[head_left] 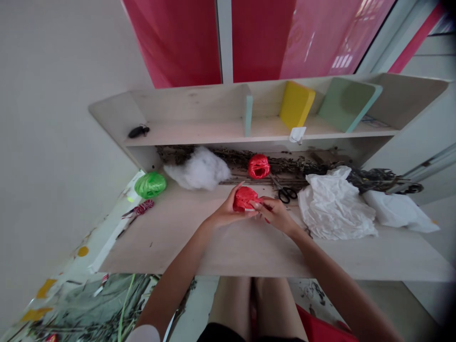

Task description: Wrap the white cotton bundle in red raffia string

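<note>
Just above the middle of the desk, my left hand is wrapped around a ball of shiny red plastic twine. From the other side my right hand pinches the red strand at the ball's right edge, with a short bit of red showing below the fingers. Behind the hands lies a second ball of red plastic twine. Black-handled scissors rest beside it, to the right of my right hand.
White fluffy stuffing and a green twine ball lie left, near a red-and-white cord bundle. Crumpled white plastic lies right. Dried stems run along the back under a shelf holding a yellow board.
</note>
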A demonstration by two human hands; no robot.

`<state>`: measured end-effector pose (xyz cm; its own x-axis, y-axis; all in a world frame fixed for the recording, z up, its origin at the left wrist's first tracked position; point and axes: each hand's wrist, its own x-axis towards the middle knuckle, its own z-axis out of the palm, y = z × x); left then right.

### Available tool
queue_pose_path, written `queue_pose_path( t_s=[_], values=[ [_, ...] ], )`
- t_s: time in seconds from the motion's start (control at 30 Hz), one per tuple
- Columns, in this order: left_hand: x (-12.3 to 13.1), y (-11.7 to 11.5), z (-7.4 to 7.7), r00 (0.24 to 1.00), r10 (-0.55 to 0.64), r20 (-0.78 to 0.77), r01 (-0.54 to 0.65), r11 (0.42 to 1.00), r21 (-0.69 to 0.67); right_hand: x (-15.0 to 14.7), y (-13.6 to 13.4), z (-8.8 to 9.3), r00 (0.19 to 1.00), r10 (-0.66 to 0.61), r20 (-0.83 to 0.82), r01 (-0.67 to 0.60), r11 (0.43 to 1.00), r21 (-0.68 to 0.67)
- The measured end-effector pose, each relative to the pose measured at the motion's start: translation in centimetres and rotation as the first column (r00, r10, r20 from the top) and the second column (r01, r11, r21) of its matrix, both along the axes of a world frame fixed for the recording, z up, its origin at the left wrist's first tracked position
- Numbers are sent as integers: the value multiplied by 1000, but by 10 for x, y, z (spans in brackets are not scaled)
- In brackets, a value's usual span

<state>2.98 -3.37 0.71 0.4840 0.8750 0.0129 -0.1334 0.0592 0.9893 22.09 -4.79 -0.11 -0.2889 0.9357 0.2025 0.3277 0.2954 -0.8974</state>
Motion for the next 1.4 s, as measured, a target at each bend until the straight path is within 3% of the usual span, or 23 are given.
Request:
queue_pose_path(
  t_s=[0.2,0.4,0.53,0.73,0.9,1.13,1.4],
  values=[
    [2,5,-6,991,133,-28,-130,988,78,0,2,-2,1000,-3,2,3,999,48],
    [0,11,-5,978,197,67,-201,977,67,6,2,4,997,-59,-56,52,990,-133],
    [-4,14,-6,952,306,-5,-305,948,91,9,3,6,990,-63,-126,44,987,-152],
    [-4,15,-7,949,315,8,-314,944,98,13,8,4,997,71,23,-70,997,-35],
    [-3,15,-6,947,322,2,-320,943,92,14,9,-2,989,143,31,-138,984,-114],
    [-4,14,-4,919,393,25,-394,918,52,15,9,3,999,25,-41,-31,988,-148],
    [-8,16,3,892,451,28,-451,892,-3,18,9,7,989,27,-145,-62,967,-246]
  ],
)
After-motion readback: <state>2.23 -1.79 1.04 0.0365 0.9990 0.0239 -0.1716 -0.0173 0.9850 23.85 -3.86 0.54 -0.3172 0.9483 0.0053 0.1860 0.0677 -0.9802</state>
